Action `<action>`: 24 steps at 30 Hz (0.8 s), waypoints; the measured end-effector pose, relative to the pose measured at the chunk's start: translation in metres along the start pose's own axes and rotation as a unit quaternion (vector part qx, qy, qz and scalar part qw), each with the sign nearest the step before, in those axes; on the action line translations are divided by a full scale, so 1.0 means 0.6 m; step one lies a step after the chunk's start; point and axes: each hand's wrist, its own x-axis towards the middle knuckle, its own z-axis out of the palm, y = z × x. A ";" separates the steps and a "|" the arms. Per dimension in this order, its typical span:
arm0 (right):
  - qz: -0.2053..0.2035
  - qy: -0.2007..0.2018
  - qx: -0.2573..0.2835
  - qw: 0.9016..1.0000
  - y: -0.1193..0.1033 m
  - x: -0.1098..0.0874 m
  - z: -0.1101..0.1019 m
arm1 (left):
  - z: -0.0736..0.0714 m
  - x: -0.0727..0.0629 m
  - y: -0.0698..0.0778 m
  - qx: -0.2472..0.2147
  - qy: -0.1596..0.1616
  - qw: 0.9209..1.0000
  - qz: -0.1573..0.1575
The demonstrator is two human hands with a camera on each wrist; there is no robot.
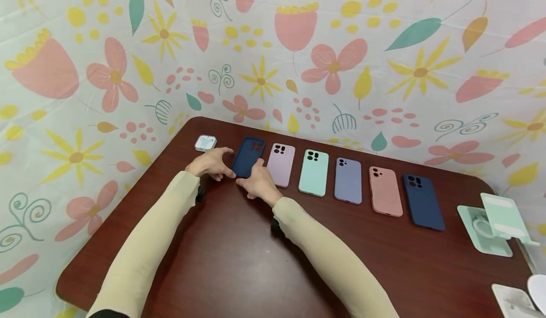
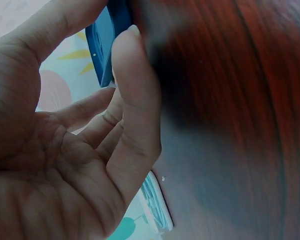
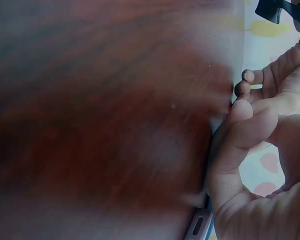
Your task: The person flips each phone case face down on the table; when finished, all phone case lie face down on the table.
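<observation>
A dark blue phone case [image 1: 249, 156] lies at the left end of a row of cases, its camera cut-out at the upper right and its hollow side facing up. My left hand [image 1: 211, 162] pinches its left edge near the lower corner. At the lower right corner, my right hand [image 1: 260, 183] grips the same case with thumb and fingers. The case's edge [image 2: 101, 47] shows between thumb and finger in the left wrist view. Beside the right hand lies a lilac phone case [image 1: 281, 165]. A small square clear box [image 1: 205, 142] with white contents sits beyond the left hand.
Rightward along the brown table [image 1: 239, 261] lie a mint case [image 1: 313, 173], a periwinkle case [image 1: 348, 180], a pink case [image 1: 385, 192] and another dark blue case [image 1: 423, 202]. A pale green folding stand [image 1: 484, 237] is by the right edge. Behind hangs a floral cloth [image 1: 273, 48].
</observation>
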 end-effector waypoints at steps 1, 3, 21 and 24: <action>0.004 0.000 -0.002 1.000 0.000 0.003 0.001 | 0.001 0.001 0.001 -0.001 -0.001 1.000 0.000; 0.015 -0.006 -0.002 1.000 -0.006 -0.003 -0.002 | 0.002 0.004 0.001 -0.002 -0.004 1.000 0.002; 0.007 -0.006 0.012 1.000 -0.010 -0.024 -0.010 | 0.015 0.012 -0.001 -0.005 0.005 1.000 0.013; -0.007 -0.001 0.019 1.000 -0.009 -0.027 -0.011 | 0.018 0.012 0.000 -0.013 0.017 1.000 0.011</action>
